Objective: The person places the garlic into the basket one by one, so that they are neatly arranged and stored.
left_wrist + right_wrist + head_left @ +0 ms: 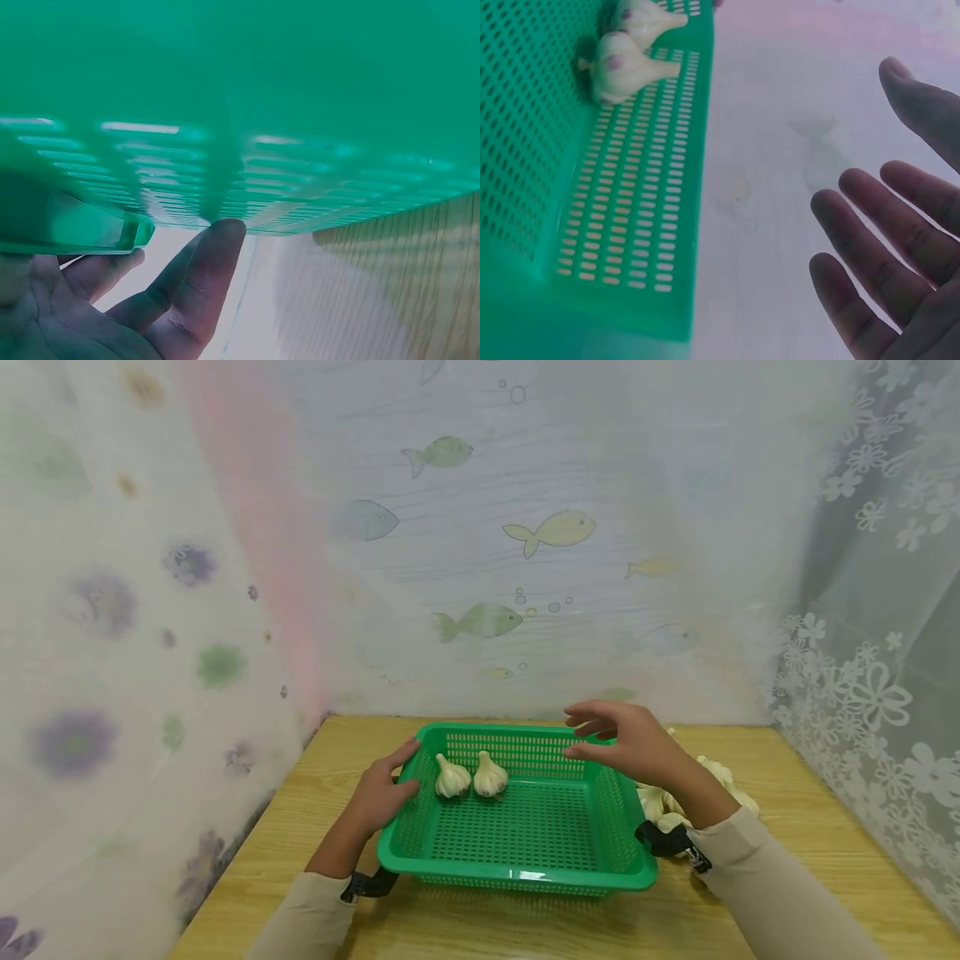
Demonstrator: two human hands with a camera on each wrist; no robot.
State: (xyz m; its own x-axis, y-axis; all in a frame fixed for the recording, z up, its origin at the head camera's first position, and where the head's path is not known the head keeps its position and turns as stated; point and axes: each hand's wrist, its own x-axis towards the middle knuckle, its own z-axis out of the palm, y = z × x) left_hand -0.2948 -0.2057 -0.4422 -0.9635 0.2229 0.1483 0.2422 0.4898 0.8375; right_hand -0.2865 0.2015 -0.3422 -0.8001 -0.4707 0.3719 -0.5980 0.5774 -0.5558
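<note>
A green plastic basket (517,866) with slotted walls sits on the table. Two garlic bulbs (491,777) lie side by side in its far left part; the right wrist view shows these bulbs (622,69) too. At the left rim, my left hand (378,797) holds the basket, thumb over the edge and fingers (206,289) along the outer wall. My right hand (637,745) hovers above the right rim with nothing in it, its fingers (870,255) spread loosely. More garlic bulbs (654,803) lie right of the basket, partly hidden by the right hand and forearm.
The wooden table (795,852) stretches out on both sides of the basket. Fish-printed sheeting (480,535) hangs behind it, with flowered curtains (870,693) at the sides. Black straps (675,843) circle both wrists.
</note>
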